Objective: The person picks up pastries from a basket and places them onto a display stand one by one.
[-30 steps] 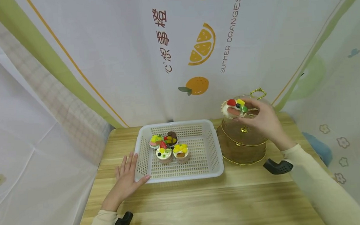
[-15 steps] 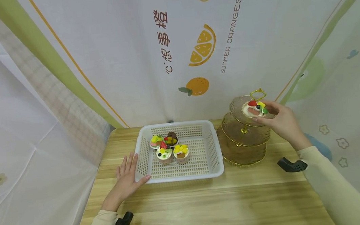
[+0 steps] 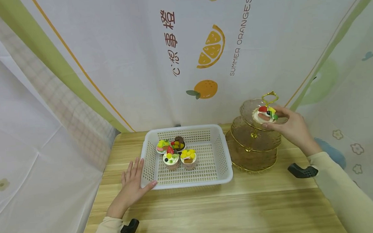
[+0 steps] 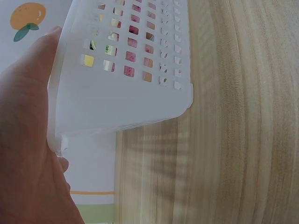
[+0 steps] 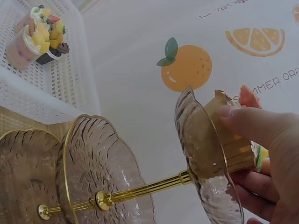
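Observation:
My right hand point(image 3: 291, 128) grips a cream-topped cupcake point(image 3: 262, 116) with red, yellow and green fruit pieces. The cupcake is at the top tier of a three-tier glass stand point(image 3: 253, 162) with gold rims. In the right wrist view its tan wrapper point(image 5: 236, 151) shows at the top plate point(image 5: 205, 158), with my thumb on its side; whether its base touches the plate, I cannot tell. My left hand point(image 3: 132, 184) rests on the front left corner of a white plastic basket point(image 3: 190, 184), fingers extended along the side and thumb over the front rim.
Several fruit-topped cupcakes point(image 3: 188, 158) stand grouped in the basket's left half. The stand is just right of the basket, with a gold handle point(image 3: 270, 97) on top. Behind the wooden table point(image 3: 210, 213) hangs a white curtain point(image 3: 133, 63) printed with oranges.
My right hand has carried the cupcake rightward to the stand's top tier, and barely moved in the last half second. The left hand keeps its place on the basket.

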### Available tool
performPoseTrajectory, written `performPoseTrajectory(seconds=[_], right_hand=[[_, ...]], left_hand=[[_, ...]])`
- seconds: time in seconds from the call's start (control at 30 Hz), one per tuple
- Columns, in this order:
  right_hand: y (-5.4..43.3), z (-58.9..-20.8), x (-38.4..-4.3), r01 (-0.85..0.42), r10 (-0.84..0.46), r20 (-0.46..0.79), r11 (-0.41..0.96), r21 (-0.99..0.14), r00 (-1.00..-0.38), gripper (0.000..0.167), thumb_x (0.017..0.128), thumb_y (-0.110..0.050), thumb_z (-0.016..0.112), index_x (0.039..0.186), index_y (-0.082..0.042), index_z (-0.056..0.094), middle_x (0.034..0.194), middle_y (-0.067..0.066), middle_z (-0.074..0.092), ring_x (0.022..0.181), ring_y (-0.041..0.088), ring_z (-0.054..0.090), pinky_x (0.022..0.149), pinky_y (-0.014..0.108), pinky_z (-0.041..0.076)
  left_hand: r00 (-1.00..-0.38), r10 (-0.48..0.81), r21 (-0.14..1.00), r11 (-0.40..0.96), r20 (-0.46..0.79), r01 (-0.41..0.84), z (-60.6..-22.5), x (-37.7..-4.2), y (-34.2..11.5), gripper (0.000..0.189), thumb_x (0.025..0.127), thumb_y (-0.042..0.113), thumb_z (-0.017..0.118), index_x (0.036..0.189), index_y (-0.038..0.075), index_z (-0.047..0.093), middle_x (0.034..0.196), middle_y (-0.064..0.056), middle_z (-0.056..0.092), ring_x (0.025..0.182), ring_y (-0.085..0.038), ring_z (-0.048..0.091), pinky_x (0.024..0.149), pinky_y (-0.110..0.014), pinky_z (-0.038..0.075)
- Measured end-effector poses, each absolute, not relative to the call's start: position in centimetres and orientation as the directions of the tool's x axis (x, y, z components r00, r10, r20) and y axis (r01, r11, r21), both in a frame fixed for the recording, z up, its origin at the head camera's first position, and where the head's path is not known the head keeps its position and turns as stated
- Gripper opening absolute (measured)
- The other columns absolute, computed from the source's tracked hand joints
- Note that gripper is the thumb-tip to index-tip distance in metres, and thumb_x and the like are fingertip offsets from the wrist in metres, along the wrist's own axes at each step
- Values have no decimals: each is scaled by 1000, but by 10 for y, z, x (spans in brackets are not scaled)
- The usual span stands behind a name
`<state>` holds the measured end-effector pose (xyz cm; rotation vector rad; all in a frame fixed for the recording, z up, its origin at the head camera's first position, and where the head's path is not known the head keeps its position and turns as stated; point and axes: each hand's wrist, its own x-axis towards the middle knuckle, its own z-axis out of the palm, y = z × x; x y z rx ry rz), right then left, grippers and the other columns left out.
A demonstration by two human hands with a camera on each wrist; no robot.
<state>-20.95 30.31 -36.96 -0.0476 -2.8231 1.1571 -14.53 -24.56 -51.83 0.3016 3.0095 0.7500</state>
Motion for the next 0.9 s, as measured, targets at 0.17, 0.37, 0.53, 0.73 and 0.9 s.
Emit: performPoseTrajectory(seconds=[0.17,0.37,0.53,0.73,0.9], right_hand=[[303,-371,-208,15,56,36,712,-702,-998,96,80,-58,75,155,-14,34,141,22,52,136,44,41,96,62,41],[304,-371,-207,14,34,15,721,-692,-999,95,80,-59,74,154,-15,34,139,21,53,136,44,41,97,63,40],[304,-371,-206,5,28,23,731,-683,-999,97,80,-59,74,155,-12,33,141,23,52,135,46,41,95,64,41],[305,-371,-206,-18,12,39,737,-676,-999,96,81,-54,76,156,-14,31,145,26,49,138,48,38,99,67,37],[308,-368,-203,-66,-7,88,716,-695,-996,96,81,-44,80,157,-15,29,145,26,50,140,51,34,99,66,34]], left_hand=[[-980,198,469,863,30,189,-518,-145,-246,102,88,55,64,160,8,10,167,-20,4,152,-48,-2,111,-78,0],[-980,199,471,862,29,189,-519,-146,-246,102,88,56,63,160,8,9,168,-19,3,152,-47,-2,111,-77,-1],[-980,198,480,857,32,189,-519,-146,-246,102,88,56,64,160,8,9,167,-20,3,152,-46,-2,111,-77,-1],[-980,199,477,858,30,189,-520,-145,-247,103,88,56,64,160,9,8,168,-19,2,153,-46,-3,112,-76,-2],[-980,195,472,861,38,190,-520,-145,-246,102,88,56,64,160,8,10,168,-19,4,152,-47,-1,111,-77,0]])
